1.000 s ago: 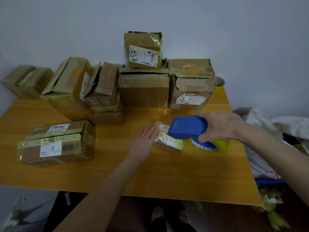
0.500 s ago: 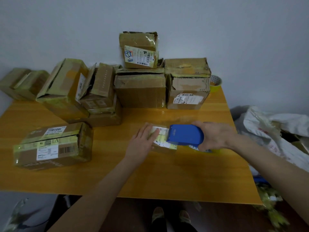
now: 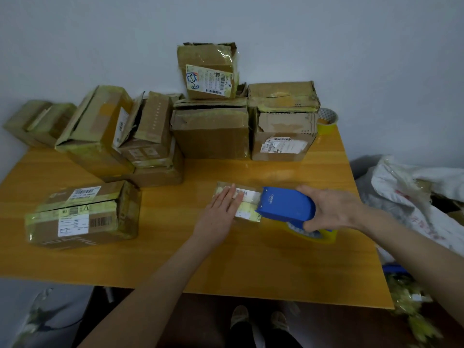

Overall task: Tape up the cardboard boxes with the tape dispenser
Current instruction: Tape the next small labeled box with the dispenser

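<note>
Left hand [image 3: 223,209] lies flat, fingers straight, on the small box [image 3: 247,196] mid-table [image 3: 251,259], pinning it so it won't skid. Right hand [image 3: 334,209] is wrapped round the blue tape dispenser [image 3: 286,203], nose on the box's right end (strip about to go down, I'd guess). Taped box [image 3: 80,214] sits off left. The box pile [image 3: 211,131] by the wall is well clear of the hands.

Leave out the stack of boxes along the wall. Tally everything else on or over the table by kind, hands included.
boxes: 2 (long box, small box)
tape dispenser: 1
spare tape roll: 1
hands: 2 (left hand, right hand)
total: 6
</note>
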`<action>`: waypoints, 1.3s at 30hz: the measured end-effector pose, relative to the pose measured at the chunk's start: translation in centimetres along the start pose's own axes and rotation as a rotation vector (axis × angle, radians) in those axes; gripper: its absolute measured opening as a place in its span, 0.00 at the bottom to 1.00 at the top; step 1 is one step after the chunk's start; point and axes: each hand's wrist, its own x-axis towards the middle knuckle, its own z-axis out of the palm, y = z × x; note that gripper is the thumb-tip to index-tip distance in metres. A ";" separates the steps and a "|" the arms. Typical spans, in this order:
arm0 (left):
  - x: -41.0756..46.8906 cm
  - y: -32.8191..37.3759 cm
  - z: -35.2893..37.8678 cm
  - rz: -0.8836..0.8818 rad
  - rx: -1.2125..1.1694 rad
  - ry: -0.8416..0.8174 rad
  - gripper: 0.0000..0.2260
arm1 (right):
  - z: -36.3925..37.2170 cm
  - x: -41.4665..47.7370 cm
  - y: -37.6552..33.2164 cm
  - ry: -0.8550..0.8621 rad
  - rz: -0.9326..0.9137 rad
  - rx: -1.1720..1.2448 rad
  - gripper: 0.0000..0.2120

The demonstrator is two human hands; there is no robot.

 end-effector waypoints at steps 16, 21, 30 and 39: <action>0.3 4.1 -1.2 0.079 0.006 -0.007 0.37 | 1.5 1.4 0.9 -0.042 0.031 -0.118 0.30; 0.2 4.1 -0.5 0.063 0.008 0.016 0.33 | 1.9 0.8 1.0 -0.008 0.049 -0.110 0.30; 0.5 4.1 -0.3 0.061 0.001 0.033 0.36 | 1.6 -0.7 3.5 -0.072 0.067 0.042 0.30; 0.4 4.1 0.1 0.070 0.001 0.054 0.35 | 1.0 1.7 0.3 -0.120 0.081 -0.106 0.26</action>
